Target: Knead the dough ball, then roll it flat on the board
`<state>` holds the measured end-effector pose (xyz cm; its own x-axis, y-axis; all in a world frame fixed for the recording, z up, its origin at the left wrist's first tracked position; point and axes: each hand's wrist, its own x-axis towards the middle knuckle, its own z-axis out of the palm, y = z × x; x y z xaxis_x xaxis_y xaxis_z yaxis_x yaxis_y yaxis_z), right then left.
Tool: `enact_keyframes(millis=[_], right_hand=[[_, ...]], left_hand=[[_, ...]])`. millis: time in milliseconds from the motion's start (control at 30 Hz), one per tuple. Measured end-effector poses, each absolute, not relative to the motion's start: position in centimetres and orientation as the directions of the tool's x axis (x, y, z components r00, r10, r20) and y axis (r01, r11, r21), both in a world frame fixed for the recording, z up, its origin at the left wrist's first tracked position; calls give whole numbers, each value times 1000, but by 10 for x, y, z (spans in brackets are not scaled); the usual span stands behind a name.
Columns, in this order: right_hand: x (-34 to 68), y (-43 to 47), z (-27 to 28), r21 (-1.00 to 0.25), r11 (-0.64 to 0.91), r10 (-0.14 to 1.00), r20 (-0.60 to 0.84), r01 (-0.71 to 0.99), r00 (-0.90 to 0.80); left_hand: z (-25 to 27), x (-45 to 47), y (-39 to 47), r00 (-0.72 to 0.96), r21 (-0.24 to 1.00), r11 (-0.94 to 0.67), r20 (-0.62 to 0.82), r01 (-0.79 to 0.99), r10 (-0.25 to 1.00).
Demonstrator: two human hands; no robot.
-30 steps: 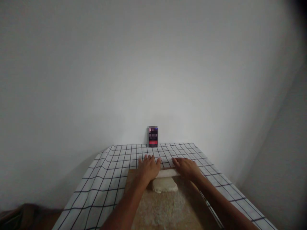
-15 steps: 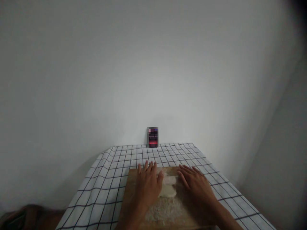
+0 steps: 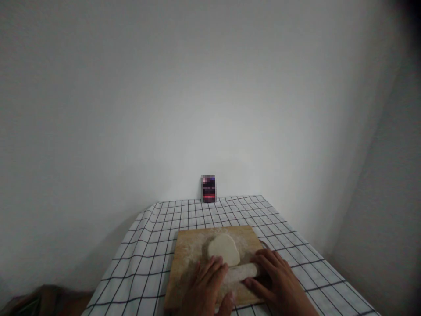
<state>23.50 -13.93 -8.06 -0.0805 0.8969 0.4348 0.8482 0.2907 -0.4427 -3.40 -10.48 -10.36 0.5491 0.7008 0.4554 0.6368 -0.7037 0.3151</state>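
Observation:
A flattened piece of dough (image 3: 224,250), pale and roughly round, lies on a floured wooden board (image 3: 190,243). At its near edge a flour-dusted rolling pin (image 3: 241,272) slants slightly, its right side a little farther away. My right hand (image 3: 274,274) grips the right end, fingers over the far side and thumb on the near side. My left hand (image 3: 208,285) covers the left end, with its fingertips by the dough's near edge and its thumb lower down. Both ends of the pin are hidden under my hands.
A white tablecloth with dark grid lines (image 3: 138,259) covers the table under the board. A dark, pixelated upright object (image 3: 209,188) leans near the wall at the far table edge. Something brown (image 3: 46,300) stands low on the left.
Both hands have drawn back toward me, bringing the rolling pin from the far part of the board to the dough's near edge. The dough is now mostly uncovered.

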Motion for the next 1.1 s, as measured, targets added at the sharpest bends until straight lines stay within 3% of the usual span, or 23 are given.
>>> enact_keyframes(millis=[100, 200, 367, 533, 767, 933, 1100], right_hand=[[234, -140, -79, -492, 274, 899, 436, 827, -38], [236, -139, -76, -519, 303, 902, 426, 799, -66], [245, -135, -80, -535, 361, 891, 441, 764, -112], [255, -126, -96, -530, 424, 863, 484, 734, -148], [263, -123, -106, -544, 423, 861, 489, 725, -135], [261, -123, -110, -529, 431, 848, 514, 732, -128], [248, -132, -101, -499, 355, 869, 488, 791, -82]], left_hand=[[-56, -48, -102, 388, 673, -458, 266, 580, 882], [-9, -52, -85, 271, 773, -352, 240, 528, 932], [7, -24, -49, 294, 633, -305, 125, 712, 948], [-4, 10, -46, 339, 592, -336, 110, 733, 934], [-10, 6, -41, 343, 693, -321, 112, 646, 933], [-14, -8, -28, 251, 778, -234, 101, 584, 963], [-15, -25, -22, 311, 773, -242, 61, 587, 948]])
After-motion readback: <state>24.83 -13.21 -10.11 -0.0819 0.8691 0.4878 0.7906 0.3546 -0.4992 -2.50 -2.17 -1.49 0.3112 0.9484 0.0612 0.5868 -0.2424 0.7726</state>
